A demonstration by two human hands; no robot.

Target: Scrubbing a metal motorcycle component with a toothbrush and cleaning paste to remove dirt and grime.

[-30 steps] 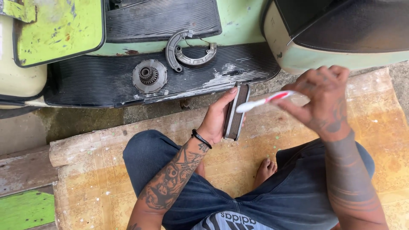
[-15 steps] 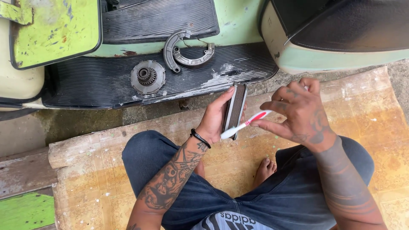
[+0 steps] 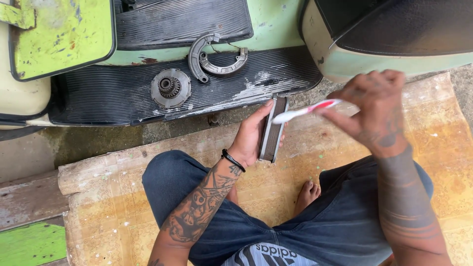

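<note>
The left hand (image 3: 253, 135) grips a narrow, dark, curved brake shoe with a metal edge (image 3: 273, 129), fingers wrapped along its left side, lining face turned up. The part is held above the worn yellow patterned floor mat (image 3: 458, 162), near the mat's far edge and just in front of the scooter's black ribbed rubber footboard (image 3: 98, 96).

The right hand (image 3: 374, 111) pinches a red-and-white toothbrush (image 3: 305, 111) by its handle. Half a second ago the brush lay low across the middle of the shoe; now its head sits over the upper end, the handle nearly level and the hand drawn higher and to the right. One second ago the brush was also at the upper position — the head travels along the lining and back, a scrubbing stroke in progress. The shoe itself has barely shifted in the grip.

On the footboard lie a round grey metal gear hub (image 3: 170, 88) and a second curved metal brake shoe with spring (image 3: 213, 55), untouched — both well apart from the hands.
</note>
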